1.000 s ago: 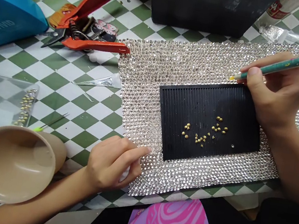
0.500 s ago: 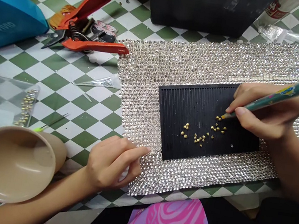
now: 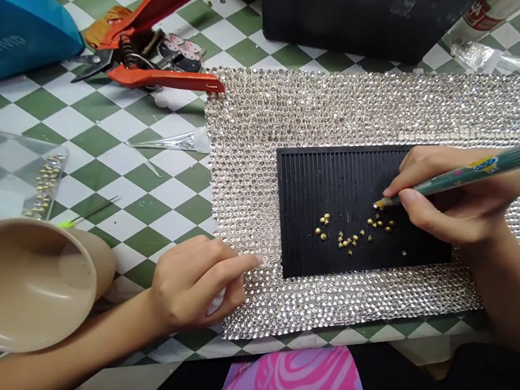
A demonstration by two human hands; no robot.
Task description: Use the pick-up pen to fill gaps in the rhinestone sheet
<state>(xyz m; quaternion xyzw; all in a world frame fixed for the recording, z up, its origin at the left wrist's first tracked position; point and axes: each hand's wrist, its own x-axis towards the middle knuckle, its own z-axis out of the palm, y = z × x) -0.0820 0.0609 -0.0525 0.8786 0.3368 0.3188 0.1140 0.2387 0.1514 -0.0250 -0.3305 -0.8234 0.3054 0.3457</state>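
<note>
A green printed pencil (image 3: 484, 166) with a yellowish tip is pinched in my right hand (image 3: 464, 199). Its tip meets a small stone at the upper part of a black ridged tray (image 3: 320, 184). Several tiny gold-backed rhinestones (image 3: 345, 242) lie loose on that tray. Under it spreads a sheet of silvery rhinestone mesh (image 3: 252, 148). My left hand (image 3: 201, 281) rests at the mesh's lower left, index finger stretched toward the tray's corner. Its other fingers are curled round something white, mostly hidden.
Left of me stand a beige cup (image 3: 21, 290) and a clear box (image 3: 2, 182) holding rhinestones, with tweezers (image 3: 91, 212) beside them. Red-handled pruning shears (image 3: 138, 59) lie farther back, near a blue object (image 3: 16, 28). A black box (image 3: 355, 14) stands behind the mesh.
My right hand has shifted a little to the left with the pencil, and its tip now covers the stones there. My left hand stays put.
</note>
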